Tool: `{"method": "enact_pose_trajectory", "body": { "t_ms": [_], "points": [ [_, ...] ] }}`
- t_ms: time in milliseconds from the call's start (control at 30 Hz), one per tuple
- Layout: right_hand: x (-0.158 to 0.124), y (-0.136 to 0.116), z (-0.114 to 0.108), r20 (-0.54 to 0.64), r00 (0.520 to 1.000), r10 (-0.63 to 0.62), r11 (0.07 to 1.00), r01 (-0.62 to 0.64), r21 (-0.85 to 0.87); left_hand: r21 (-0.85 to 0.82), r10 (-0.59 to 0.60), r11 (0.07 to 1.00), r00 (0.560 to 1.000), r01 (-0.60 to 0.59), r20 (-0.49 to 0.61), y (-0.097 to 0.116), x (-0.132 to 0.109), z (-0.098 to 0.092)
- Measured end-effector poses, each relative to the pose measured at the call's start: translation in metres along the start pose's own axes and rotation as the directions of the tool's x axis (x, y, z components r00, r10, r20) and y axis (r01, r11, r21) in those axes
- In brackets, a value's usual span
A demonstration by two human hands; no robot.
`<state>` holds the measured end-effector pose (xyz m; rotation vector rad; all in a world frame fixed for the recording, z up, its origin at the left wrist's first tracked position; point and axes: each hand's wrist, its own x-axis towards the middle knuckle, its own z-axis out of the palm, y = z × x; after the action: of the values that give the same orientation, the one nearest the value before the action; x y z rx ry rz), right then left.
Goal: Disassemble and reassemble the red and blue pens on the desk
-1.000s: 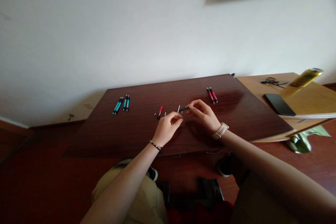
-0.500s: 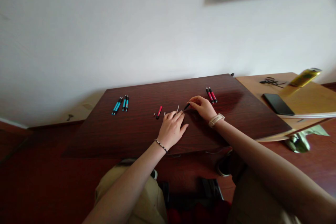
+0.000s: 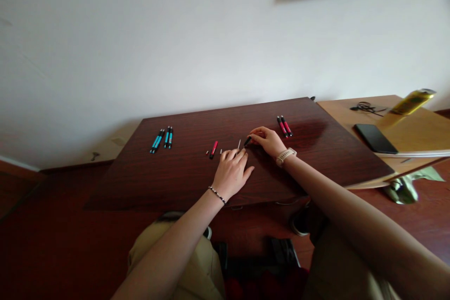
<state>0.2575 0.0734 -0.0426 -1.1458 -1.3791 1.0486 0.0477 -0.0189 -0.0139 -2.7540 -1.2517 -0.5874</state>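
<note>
My left hand (image 3: 232, 168) lies palm down on the dark wooden table (image 3: 190, 178), fingers stretched out and thumb apart. Between the thumb and fingertips of my right hand (image 3: 269, 141) is a small black pen part (image 3: 247, 141), held just beyond my left fingertips. A thin pale rod, like a pen refill (image 3: 239, 143), sticks out past the left fingers; its lower end is hidden. Left of that hand lies a pink and black pen barrel (image 3: 213, 149), with one tiny piece (image 3: 207, 153) to its left and a small whitish piece (image 3: 221, 152) to its right.
Several blue pens (image 3: 157, 141) lie in pairs at the table's left. Two pink pens (image 3: 284, 126) rest behind my right hand. On the lighter cabinet (image 3: 422, 126) to the right are a phone (image 3: 375, 138), a black cable (image 3: 365, 107) and a yellow can (image 3: 413, 102).
My right hand has moved slightly left, bringing the black pen part closer to the left fingertips and tilting it more upright. My left hand stays nearly in place.
</note>
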Motion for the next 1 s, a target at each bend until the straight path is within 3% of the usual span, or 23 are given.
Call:
{"method": "enact_pose_trajectory", "body": {
  "t_ms": [833, 1000],
  "points": [
    [-0.0008, 0.0002, 0.0025, 0.039, 0.996, 0.085, 0.996, -0.086, 0.021, 0.004, 0.000, 1.000, 0.999, 0.000, 0.037, 0.0009, -0.0058, 0.0021],
    [-0.0053, -0.0019, 0.0037, 0.020, 0.982, 0.188, 0.975, -0.189, 0.121, -0.007, 0.000, 1.000, 0.999, 0.000, 0.034, 0.0009, -0.0067, 0.0026]
  ]
}}
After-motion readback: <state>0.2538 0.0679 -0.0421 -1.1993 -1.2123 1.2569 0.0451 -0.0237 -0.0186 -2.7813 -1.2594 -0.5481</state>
